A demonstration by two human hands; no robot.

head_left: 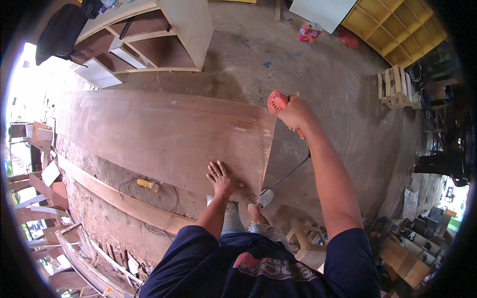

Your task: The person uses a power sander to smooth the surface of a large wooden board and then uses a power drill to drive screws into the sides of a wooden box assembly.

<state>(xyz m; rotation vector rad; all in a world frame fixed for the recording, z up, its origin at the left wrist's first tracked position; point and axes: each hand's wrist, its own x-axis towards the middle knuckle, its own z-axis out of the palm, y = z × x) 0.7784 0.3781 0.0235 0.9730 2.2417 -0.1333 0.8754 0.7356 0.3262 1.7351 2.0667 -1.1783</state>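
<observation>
A long reddish-brown plywood sheet (149,129) stretches from the far left to just in front of me. My left hand (219,179) lies flat on it near the right part of its near edge, fingers spread, holding nothing. At the sheet's far right corner, my right hand (294,115) is wrapped round the handle of a red corded power tool (277,102). Its vented housing shows left of the fist, but its working end is hidden, so its exact kind and whether it touches the wood cannot be made out. A dark cord (293,174) trails down toward my foot.
An unfinished wooden cabinet (191,35) stands far left. Below the sheet lie a long board (119,196) and a yellow tool (147,184). A plastic chair (300,238) is by my legs. A wooden crate (395,88), red-white box (309,32) and yellow gridded frame (392,25) sit right.
</observation>
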